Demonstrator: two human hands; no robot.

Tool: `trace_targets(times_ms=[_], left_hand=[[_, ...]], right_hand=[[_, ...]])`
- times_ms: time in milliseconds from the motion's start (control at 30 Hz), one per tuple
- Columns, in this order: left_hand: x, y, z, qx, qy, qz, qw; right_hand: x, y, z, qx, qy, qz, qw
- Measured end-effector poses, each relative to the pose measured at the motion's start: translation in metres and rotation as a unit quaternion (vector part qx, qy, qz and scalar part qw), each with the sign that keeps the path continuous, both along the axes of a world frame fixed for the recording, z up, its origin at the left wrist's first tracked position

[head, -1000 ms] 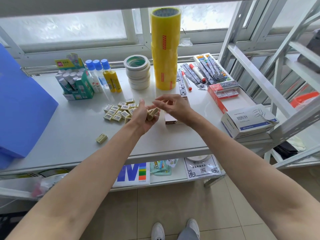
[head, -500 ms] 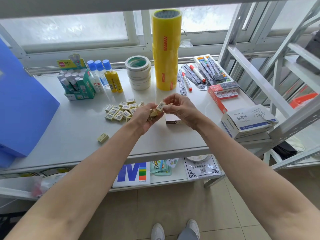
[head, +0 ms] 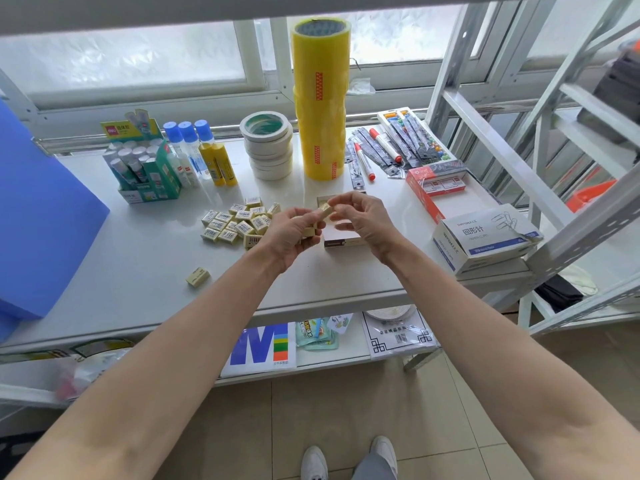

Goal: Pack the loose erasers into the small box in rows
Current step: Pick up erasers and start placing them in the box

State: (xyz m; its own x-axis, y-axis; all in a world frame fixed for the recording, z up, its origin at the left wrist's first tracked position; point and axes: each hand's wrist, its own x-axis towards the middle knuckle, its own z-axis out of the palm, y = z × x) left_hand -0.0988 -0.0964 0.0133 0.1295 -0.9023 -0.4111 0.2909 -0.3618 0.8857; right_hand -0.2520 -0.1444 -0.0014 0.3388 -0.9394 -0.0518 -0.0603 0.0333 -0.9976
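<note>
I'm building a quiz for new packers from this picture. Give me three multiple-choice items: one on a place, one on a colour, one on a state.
1. Where does the stray eraser lie?
A. in the small box
B. alone near the table's front edge
C. on the tape stack

2. The tall tape stack is:
A. yellow
B. red
C. black

3. The right hand is:
A. flat on the table
B. empty at the side
C. pinching an eraser over the small box

Answers: B, it sits apart from the pile; A, its rolls are yellow; C, fingertips grip one.
</note>
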Motion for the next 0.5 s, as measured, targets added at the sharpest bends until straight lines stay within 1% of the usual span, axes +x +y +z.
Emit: trace_targets(times_ms=[133,300,500], left_hand=[[0.0004,0.0012,0.0005,-0.020,-0.010,0.007,1.000],[0.0022,-0.0006,-0.0031,-0.022,0.002,0.014,1.000],[0.0010,-0.0049,-0.0052,-0.018,-0.010,0.020,1.000]], right_hand=[[-0.0007,0.0007,0.0016,0.013,-0.035,-0.005,0.999],[-0.0033,-0.0018,-0.0003,0.007,-0.034,-0.005,0.999],[-0.0033,-0.0027,-0.0028,0.014,-0.046,-0.010,0.999]])
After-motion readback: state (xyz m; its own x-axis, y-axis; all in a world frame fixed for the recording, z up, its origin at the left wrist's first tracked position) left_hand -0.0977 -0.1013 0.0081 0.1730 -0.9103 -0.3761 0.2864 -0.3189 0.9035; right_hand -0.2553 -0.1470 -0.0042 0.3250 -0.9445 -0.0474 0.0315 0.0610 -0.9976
